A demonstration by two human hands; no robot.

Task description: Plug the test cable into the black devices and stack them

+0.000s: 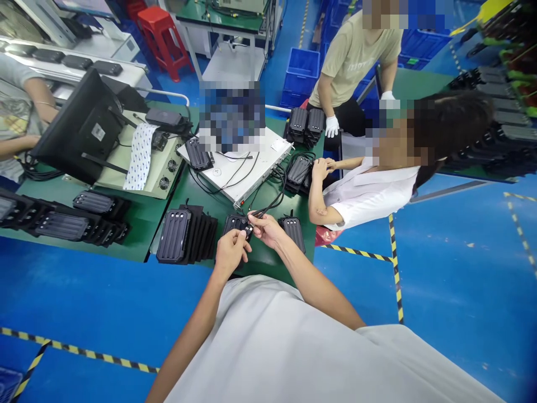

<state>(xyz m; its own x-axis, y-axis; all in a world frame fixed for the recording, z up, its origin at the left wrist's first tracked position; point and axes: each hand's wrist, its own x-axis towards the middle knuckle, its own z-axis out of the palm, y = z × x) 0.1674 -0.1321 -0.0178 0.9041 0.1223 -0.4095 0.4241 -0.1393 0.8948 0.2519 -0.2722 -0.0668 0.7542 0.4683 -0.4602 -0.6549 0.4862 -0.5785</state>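
My left hand (231, 250) is closed in a pinch at the near edge of the green table (268, 258), beside small dark plugs. My right hand (267, 228) is closed on black cable ends (251, 219), touching or nearly touching the plugs by my left hand. Beneath both hands lies a black ribbed device (233, 223), partly covered by them. A row of similar black devices (174, 235) stands to the left, and another black device (293, 232) lies to the right. The cables run up to a white metal box (247, 173).
A monitor (79, 129) and a beige case (157, 184) stand at the left. One person (373, 190) sits at the table's right edge, with another person (352, 56) behind. More devices (62, 224) lie at the far left. A red stool (163, 42) stands behind.
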